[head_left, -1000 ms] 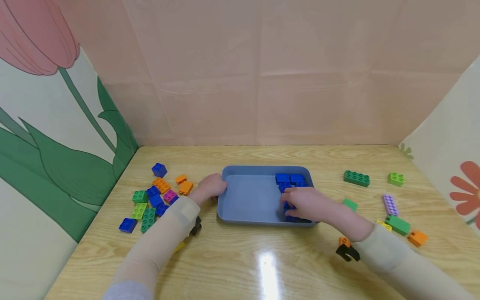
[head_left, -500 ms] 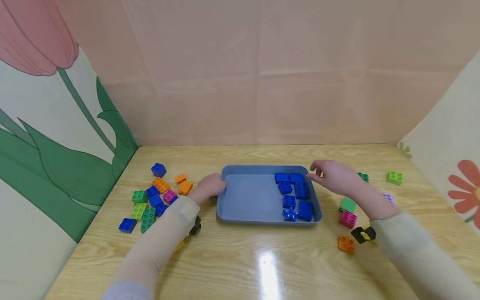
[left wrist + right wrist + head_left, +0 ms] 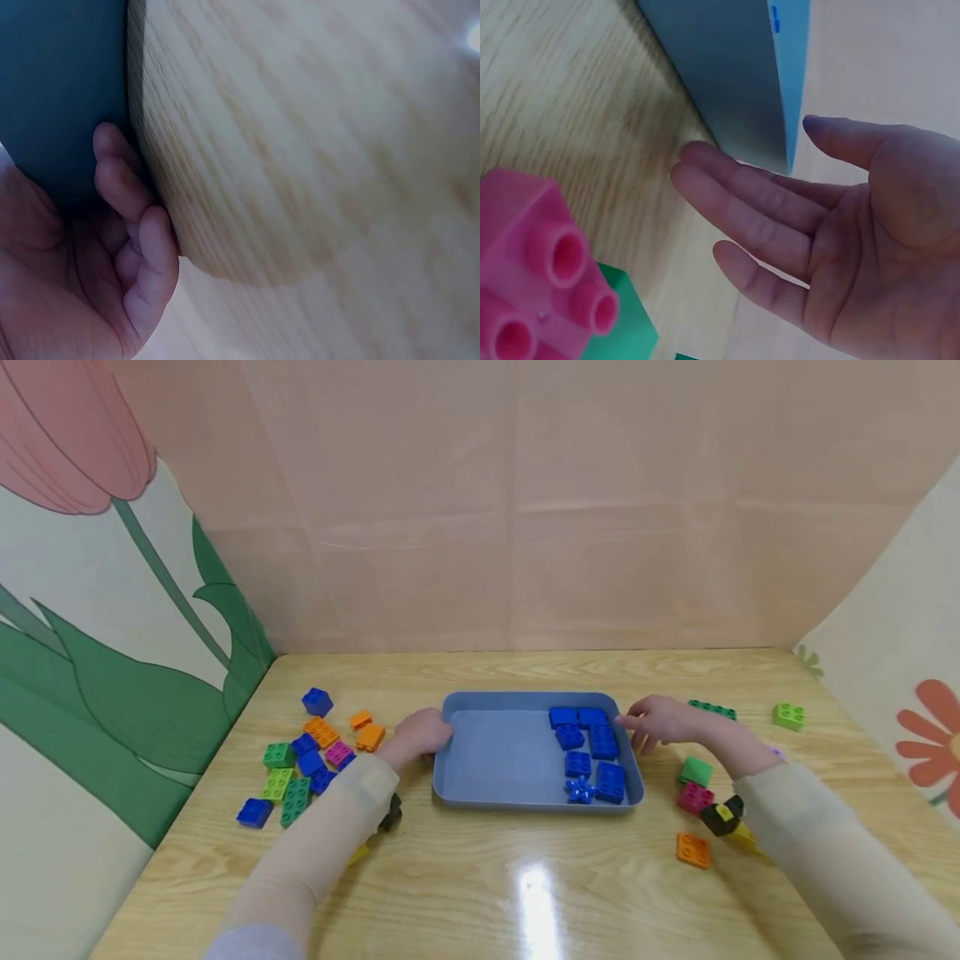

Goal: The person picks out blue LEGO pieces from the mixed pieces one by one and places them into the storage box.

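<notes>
A blue-grey tray (image 3: pixel 495 760) stands on the wooden table, with several blue toy bricks (image 3: pixel 603 741) and a blue star-shaped piece (image 3: pixel 581 790) along its right side. My left hand (image 3: pixel 423 731) grips the tray's left edge; in the left wrist view its fingers (image 3: pixel 124 187) curl against the outer wall near the tabletop. At the opposite end, my right hand (image 3: pixel 663 722) is beside the tray's right wall. The right wrist view has its fingers (image 3: pixel 742 202) extended low by that wall, the thumb apart from them at rim height, nothing pinched between.
Left of the tray lies a cluster of mixed bricks, including a dark green one (image 3: pixel 296 802) and orange ones (image 3: pixel 322 732). On the right are a pink brick (image 3: pixel 696 797), a green one (image 3: pixel 696 771), an orange one (image 3: pixel 693 850) and a lime one (image 3: pixel 788 716).
My right hand has left the blue bricks inside the tray, moved right over the rim and lowered beside the right wall. My left hand has stayed at the left edge.
</notes>
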Tool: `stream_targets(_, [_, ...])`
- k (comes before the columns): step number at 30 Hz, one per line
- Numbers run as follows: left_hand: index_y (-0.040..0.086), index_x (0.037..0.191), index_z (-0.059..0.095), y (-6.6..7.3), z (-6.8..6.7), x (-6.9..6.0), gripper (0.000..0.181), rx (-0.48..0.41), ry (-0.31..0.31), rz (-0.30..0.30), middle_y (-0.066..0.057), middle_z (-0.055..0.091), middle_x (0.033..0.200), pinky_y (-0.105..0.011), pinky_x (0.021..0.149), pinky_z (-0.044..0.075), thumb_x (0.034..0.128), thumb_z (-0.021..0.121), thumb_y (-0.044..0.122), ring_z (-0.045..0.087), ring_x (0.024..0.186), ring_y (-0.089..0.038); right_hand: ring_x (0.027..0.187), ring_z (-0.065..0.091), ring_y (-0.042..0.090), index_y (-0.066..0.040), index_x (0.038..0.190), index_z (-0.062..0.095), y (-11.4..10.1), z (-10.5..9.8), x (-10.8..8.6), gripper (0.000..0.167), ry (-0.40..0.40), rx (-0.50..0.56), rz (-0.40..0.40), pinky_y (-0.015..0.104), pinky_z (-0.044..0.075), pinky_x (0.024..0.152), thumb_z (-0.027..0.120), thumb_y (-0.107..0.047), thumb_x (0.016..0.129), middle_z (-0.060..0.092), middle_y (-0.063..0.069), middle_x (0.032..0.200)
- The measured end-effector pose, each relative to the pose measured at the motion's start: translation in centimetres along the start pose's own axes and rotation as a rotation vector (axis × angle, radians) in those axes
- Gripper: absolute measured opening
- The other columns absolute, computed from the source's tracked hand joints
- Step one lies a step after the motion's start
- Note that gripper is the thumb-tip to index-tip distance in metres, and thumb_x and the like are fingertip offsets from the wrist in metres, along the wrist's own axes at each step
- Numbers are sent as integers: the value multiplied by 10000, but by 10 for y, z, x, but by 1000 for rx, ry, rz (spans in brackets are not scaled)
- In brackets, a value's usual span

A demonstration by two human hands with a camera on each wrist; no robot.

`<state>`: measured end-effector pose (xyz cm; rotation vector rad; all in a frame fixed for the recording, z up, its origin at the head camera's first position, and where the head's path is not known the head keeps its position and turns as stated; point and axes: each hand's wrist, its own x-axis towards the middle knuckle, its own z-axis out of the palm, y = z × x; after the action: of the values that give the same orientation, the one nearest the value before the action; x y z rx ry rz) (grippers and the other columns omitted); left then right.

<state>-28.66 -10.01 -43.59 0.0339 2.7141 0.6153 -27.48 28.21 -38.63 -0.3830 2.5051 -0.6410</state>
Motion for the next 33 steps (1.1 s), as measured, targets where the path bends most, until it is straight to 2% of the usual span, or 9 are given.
stream_targets(8, [64,773,604,0,-1,1,295,-10,2,14,-79,598,684,-312,520,462,964,445,222,572,575,-209,746,695,275,121,1165,556,2,3,14,409,-77,14,-12,465,514,756,458,-252,1028,694,74,787])
stream_targets(12, [67,778,606,0,-1,1,293,-2,-1,8,-78,600,688,-311,522,462,964,440,221,573,576,-206,721,697,285,119,1154,571,8,4,21,382,-121,60,-5,417,522,705,448,-218,1023,693,83,747])
stream_targets(16, [67,777,608,0,0,1,294,5,-1,1,-77,601,685,-308,522,461,963,442,221,573,571,-205,715,697,283,77,1058,595,12,3,27,332,-178,121,24,383,544,662,431,-207,1008,692,98,743])
stream_targets(21, [66,772,607,1,0,1,292,11,-5,-7,-72,593,675,-303,515,455,960,447,222,568,562,-203,694,675,239,30,983,569,10,1,33,269,-232,135,66,352,532,643,424,-197,982,682,88,732])
stream_targets(24, [67,777,607,2,0,1,292,15,-12,-13,-71,592,675,-301,515,455,962,445,223,569,563,-201,689,658,215,48,1035,527,9,1,33,258,-250,175,95,352,531,664,438,-186,973,674,74,737])
stream_targets(28, [64,780,610,3,-1,1,297,19,-10,-12,-74,600,677,-304,524,458,966,443,224,577,568,-203,703,648,204,122,1168,432,10,0,32,347,-253,241,112,376,544,714,436,-174,986,673,90,798])
stream_targets(33, [63,783,611,0,-1,2,294,18,-3,-6,-75,605,680,-303,530,460,963,444,225,581,574,-203,728,639,197,177,1264,318,10,2,31,439,-248,271,113,400,542,754,416,-160,999,663,131,884])
